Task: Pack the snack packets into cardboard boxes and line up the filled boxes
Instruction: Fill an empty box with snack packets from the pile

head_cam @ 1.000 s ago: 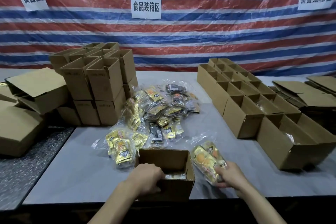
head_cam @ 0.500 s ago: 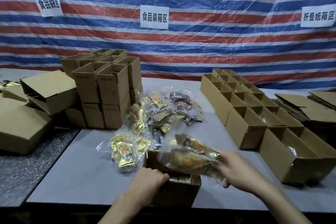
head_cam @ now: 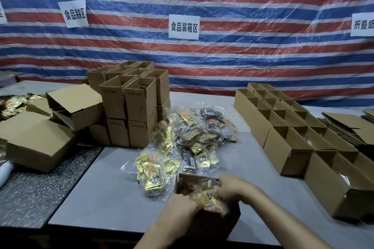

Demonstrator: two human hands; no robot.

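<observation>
Snack packets in gold foil, bundled in a clear plastic bag (head_cam: pixel 209 198), lie across the open top of the small brown cardboard box (head_cam: pixel 212 226) at the near edge of the grey table (head_cam: pixel 113 188) — partly in, not yet down inside. The right hand (head_cam: pixel 236 191) has its fingers curled round the bag's far end and seems to be pressing it in. The left hand (head_cam: pixel 181 208) has its fingers bent over the box's near-left rim, apparently steadying it; blur hides whether they also touch the bag.

By my reading the job is under way but far from done. A double row of open brown boxes (head_cam: pixel 287 147) stands lined up on the right, and plastic glints in a few of them, though most contents are out of sight. A sizeable heap of bagged gold and dark packets (head_cam: pixel 188 133) waits mid-table, and a stack of upright brown cartons (head_cam: pixel 137 107) stands behind it to the left — so many boxes are likely left to fill. This box has yet to join the row.
</observation>
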